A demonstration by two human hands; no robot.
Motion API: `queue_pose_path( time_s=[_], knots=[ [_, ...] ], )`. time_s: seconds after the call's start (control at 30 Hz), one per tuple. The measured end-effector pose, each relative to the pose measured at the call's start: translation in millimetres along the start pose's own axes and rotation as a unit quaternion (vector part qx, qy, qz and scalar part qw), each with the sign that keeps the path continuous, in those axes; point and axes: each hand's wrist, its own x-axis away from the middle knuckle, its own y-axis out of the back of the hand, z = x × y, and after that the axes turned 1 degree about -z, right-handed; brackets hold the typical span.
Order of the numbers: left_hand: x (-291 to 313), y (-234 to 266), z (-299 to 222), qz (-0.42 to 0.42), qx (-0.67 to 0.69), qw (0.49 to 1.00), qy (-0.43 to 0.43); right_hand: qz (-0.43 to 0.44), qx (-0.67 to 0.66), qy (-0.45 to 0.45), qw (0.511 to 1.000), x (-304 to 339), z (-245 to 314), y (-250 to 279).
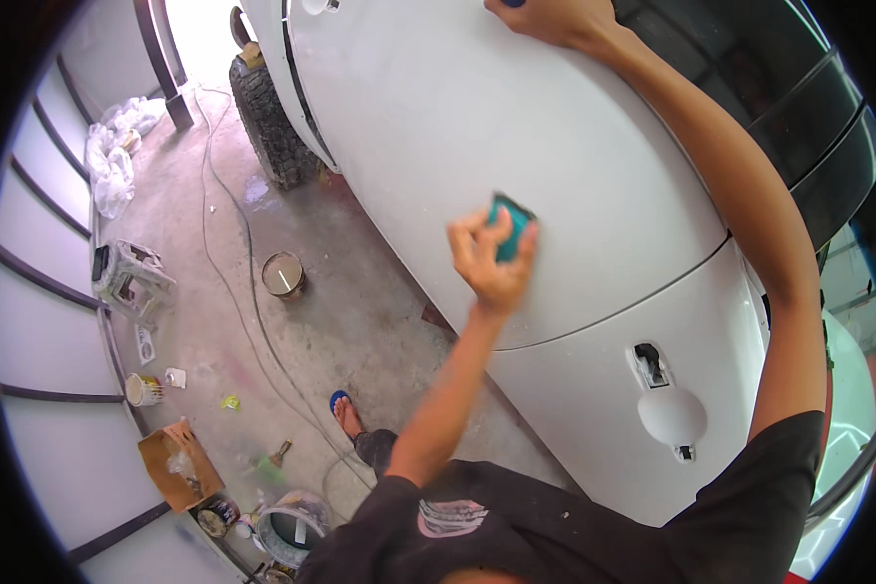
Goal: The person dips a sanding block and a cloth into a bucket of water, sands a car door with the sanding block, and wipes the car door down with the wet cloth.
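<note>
A teal sanding block (509, 234) with a dark edge lies against the light grey car door panel (419, 127). The fingers of my left hand (494, 258) are closed round it, slightly blurred by motion. Up at the top edge of the picture, my right hand (565, 21) rests on the upper part of the panel, below the dark windows. A bit of a dark blue thing (513, 3) shows at its fingertips; the frame cuts off most of it. Behind my left forearm, a second door panel has an opening for its handle (649, 365).
Left of the car, a round tub (283, 275) of murky liquid stands on the concrete floor, beside long cables (253, 282). A plastic stool (131, 277), a cardboard box (180, 465) and a bucket (292, 526) line the wall. The car's tyre (271, 127) is at the far end.
</note>
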Motion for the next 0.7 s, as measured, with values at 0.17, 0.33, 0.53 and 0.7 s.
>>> queue_pose_path(
  time_s=[0.17, 0.33, 0.53, 0.7],
  knots=[
    [-165, -7, 120, -0.09, -0.094, 0.987, 0.099, -0.013, -0.012, -0.005, 1.0, -16, 16, -6],
    [-47, -4, 49, -0.021, -0.055, 0.998, 0.028, 0.021, -0.012, -0.018, 1.0, -3, 3, -11],
    [-107, -21, 101, -0.038, -0.067, 0.997, 0.009, 0.015, -0.003, 0.003, 1.0, -3, -1, -3],
    [-182, -17, 166, -0.087, -0.104, 0.987, 0.082, 0.144, 0.015, -0.081, 0.986, -16, 25, 1]
  ],
)
